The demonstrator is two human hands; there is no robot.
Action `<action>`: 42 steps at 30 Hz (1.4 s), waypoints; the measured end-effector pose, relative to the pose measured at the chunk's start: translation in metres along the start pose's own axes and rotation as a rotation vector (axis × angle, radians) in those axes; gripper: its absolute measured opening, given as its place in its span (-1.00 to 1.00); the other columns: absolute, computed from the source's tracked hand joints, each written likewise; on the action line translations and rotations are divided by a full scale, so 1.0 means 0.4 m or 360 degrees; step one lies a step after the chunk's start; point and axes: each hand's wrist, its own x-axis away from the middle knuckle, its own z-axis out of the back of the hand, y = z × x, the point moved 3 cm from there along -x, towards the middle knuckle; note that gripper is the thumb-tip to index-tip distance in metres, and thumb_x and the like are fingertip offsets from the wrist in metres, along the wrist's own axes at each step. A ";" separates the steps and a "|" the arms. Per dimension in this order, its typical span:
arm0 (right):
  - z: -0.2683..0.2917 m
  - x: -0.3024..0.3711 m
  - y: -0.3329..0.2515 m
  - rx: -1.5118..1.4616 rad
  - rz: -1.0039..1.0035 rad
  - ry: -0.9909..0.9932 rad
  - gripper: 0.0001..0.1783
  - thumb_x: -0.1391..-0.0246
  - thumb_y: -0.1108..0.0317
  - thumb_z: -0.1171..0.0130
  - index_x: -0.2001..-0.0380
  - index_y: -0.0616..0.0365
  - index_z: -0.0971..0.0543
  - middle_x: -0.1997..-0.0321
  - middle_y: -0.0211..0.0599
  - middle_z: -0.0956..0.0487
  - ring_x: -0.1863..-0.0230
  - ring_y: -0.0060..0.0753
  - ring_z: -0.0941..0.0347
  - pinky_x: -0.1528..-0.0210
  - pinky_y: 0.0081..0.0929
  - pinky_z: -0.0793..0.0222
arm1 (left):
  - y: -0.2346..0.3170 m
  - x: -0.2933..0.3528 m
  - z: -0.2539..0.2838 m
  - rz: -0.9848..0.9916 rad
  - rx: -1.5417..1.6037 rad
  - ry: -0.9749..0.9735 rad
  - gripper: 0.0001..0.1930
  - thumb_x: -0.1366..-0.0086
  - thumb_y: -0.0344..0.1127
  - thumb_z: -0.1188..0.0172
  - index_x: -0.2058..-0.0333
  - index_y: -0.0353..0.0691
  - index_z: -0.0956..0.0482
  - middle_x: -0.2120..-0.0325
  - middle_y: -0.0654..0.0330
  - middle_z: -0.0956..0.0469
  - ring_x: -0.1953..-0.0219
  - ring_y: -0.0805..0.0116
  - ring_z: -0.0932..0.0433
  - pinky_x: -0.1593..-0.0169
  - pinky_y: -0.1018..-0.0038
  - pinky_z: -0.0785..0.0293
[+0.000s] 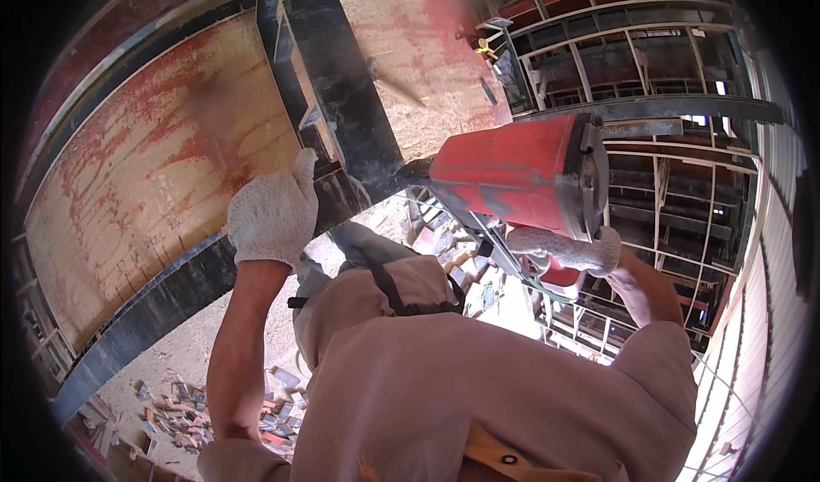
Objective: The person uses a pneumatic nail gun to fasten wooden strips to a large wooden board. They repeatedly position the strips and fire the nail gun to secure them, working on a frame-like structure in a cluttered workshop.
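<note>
My left hand (272, 219), in a white knit glove, is closed at the edge of a black timber (340, 200), with its thumb side up; its fingertips are hidden. A red nail gun (504, 174) is in my gloved right hand (585, 251), whose fingers wrap round the handle under the body. The gun lies nearly level, its dark nose at the corner where a wide black board (337, 76) meets the timber's end. Left of that board spreads a wooden panel (154, 174) with worn red paint.
A second worn panel (418, 38) lies beyond the black board. Loose wood offcuts (184, 418) litter the ground below. Stacked framed panels (649, 63) fill the right side, beside a pale corrugated wall (760, 311). A small yellow object (485, 48) sits near the far panel's edge.
</note>
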 end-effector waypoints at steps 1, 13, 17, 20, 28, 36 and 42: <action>-0.006 0.003 0.003 -0.0001 0.0005 -0.0002 -0.41 -0.19 0.30 -0.29 -0.25 0.19 -0.41 -0.14 -0.12 -0.56 -0.12 -0.38 -0.50 -0.08 -0.44 -0.47 | -0.002 0.000 -0.003 -0.0014 -0.0008 0.0001 -0.29 -0.52 0.08 0.34 0.48 -0.31 -0.68 0.52 -0.17 -0.62 0.38 -0.15 -0.64 0.20 0.00 -0.55; -0.031 -0.004 0.018 -0.0073 0.0074 -0.0039 -0.35 -0.16 0.34 -0.31 -0.29 0.19 -0.35 -0.19 -0.06 -0.52 -0.19 -0.30 -0.48 -0.15 -0.40 -0.45 | 0.005 0.002 0.009 0.0020 0.0046 -0.0008 -0.24 -0.51 0.13 0.37 0.48 -0.33 -0.69 0.50 -0.20 -0.62 0.35 -0.16 -0.65 0.17 -0.01 -0.54; -0.042 -0.016 0.031 -0.0109 0.0083 -0.0048 -0.32 -0.15 0.35 -0.32 -0.31 0.19 -0.33 -0.21 -0.05 -0.51 -0.21 -0.27 -0.47 -0.17 -0.39 -0.45 | 0.004 0.006 0.017 0.0022 0.0049 0.0017 -0.24 -0.51 0.13 0.38 0.46 -0.31 -0.70 0.49 -0.19 -0.63 0.35 -0.16 -0.65 0.16 -0.02 -0.53; -0.044 -0.016 0.042 -0.0188 0.0110 -0.0019 -0.30 -0.14 0.36 -0.33 -0.32 0.19 -0.32 -0.23 -0.03 -0.50 -0.23 -0.25 -0.46 -0.19 -0.38 -0.45 | 0.000 0.006 0.010 -0.0004 0.0067 0.0052 -0.26 -0.51 0.12 0.37 0.48 -0.30 -0.70 0.51 -0.18 -0.62 0.36 -0.15 -0.65 0.19 -0.02 -0.54; -0.061 -0.040 -0.009 -0.0015 0.0069 -0.0118 -0.31 -0.16 0.43 -0.26 -0.34 0.19 -0.29 -0.26 -0.03 -0.46 -0.21 -0.24 -0.47 -0.13 -0.40 -0.49 | -0.006 0.004 0.004 -0.0002 0.0120 0.0060 -0.24 -0.51 0.12 0.38 0.47 -0.33 -0.69 0.51 -0.20 -0.62 0.36 -0.17 -0.65 0.19 -0.02 -0.54; -0.074 -0.053 -0.008 -0.0038 0.0048 -0.0096 -0.27 -0.11 0.39 -0.30 -0.33 0.20 -0.29 -0.28 -0.04 -0.44 -0.22 -0.27 -0.46 -0.15 -0.37 -0.48 | -0.011 -0.002 -0.009 -0.0005 0.0146 0.0086 -0.25 -0.51 0.12 0.37 0.49 -0.32 -0.69 0.52 -0.22 -0.61 0.37 -0.19 -0.65 0.20 -0.05 -0.54; -0.089 -0.052 -0.009 -0.0069 0.0018 -0.0070 -0.24 -0.07 0.36 -0.33 -0.32 0.21 -0.30 -0.29 -0.04 -0.43 -0.22 -0.29 -0.45 -0.17 -0.36 -0.46 | -0.003 -0.001 0.000 0.0015 0.0135 0.0014 -0.26 -0.51 0.11 0.37 0.48 -0.31 -0.69 0.49 -0.20 -0.62 0.33 -0.20 -0.65 0.20 -0.05 -0.54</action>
